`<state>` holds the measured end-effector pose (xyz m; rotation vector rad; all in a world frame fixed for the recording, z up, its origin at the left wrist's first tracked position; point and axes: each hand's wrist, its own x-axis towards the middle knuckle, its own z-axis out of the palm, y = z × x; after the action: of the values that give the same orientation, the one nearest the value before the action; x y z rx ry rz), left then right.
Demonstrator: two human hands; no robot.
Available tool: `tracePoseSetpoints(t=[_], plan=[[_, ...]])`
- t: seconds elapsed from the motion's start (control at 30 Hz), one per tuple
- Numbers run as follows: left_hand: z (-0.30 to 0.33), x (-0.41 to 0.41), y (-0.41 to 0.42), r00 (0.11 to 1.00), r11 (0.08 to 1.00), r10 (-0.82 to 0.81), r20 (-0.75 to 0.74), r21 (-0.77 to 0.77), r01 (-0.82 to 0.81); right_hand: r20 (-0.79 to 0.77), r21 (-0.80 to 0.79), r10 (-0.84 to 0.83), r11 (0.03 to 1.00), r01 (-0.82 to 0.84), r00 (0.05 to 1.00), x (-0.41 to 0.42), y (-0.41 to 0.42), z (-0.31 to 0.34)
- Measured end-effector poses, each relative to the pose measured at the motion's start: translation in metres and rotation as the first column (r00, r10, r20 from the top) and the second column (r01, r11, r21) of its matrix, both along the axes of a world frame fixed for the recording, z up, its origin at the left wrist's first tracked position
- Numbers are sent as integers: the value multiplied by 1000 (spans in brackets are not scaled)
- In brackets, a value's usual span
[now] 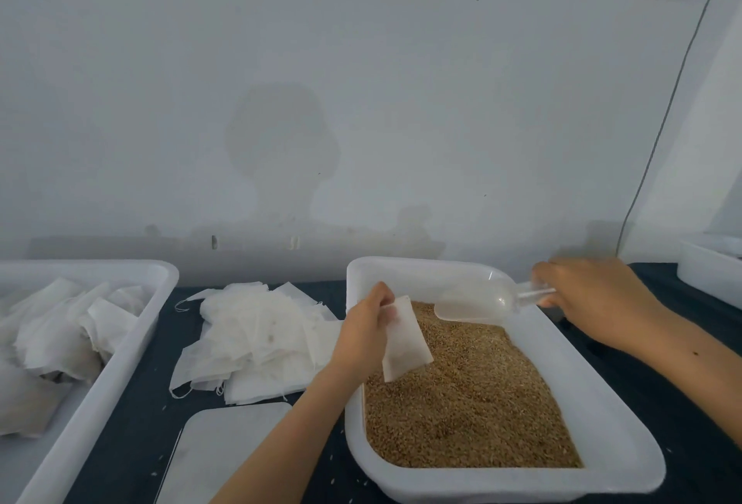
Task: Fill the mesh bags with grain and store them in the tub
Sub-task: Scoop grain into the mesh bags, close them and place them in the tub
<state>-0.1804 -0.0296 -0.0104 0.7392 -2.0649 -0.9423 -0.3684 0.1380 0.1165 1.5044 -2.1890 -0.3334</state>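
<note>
The grain tray (626,415) sits right of the storage tub (132,327) (filled bags inside). The right hand (594,298) grips a clear scoop (478,302); the left hand (367,327) pinches a limp mesh bag (403,339) over the grain (473,395). Its closed mouth risks spillage.

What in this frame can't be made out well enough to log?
Head view only:
- Scoop: clear plastic, so any grain inside can't be told; right hand covers its handle end.
- Mesh bag: whether its mouth is open is unclear; left hand covers the top.
- Left tub: cut off by the frame edge; bags inside too crumpled to tell if filled.
- Tray at far right: cut off, contents unseen.
</note>
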Motion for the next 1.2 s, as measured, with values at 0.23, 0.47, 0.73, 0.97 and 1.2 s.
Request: tracePoseSetpoints(t=[0.23, 0.47, 0.73, 0.97, 1.2], plan=[[6, 5, 2, 973, 982, -41, -227, 172, 81, 420, 85, -100, 994, 71, 902, 22, -9, -78], [27, 17, 11, 938, 982, -133, -321, 89, 169, 498, 103, -109, 992, 67, 860, 39, -26, -116], [58, 58, 19, 920, 976, -216, -327, -104, 192, 867, -302, 349, 936, -183, 355, 93, -38, -69], [54, 116, 27, 911, 998, -56, -408, 5, 64, 846, -505, 520, 853, 130, -121, 174, -64, -73], [-2, 178, 25, 960, 945, 250, -123, 246, -215, 884, -427, 454, 881, 203, -108, 236, -88, -114]])
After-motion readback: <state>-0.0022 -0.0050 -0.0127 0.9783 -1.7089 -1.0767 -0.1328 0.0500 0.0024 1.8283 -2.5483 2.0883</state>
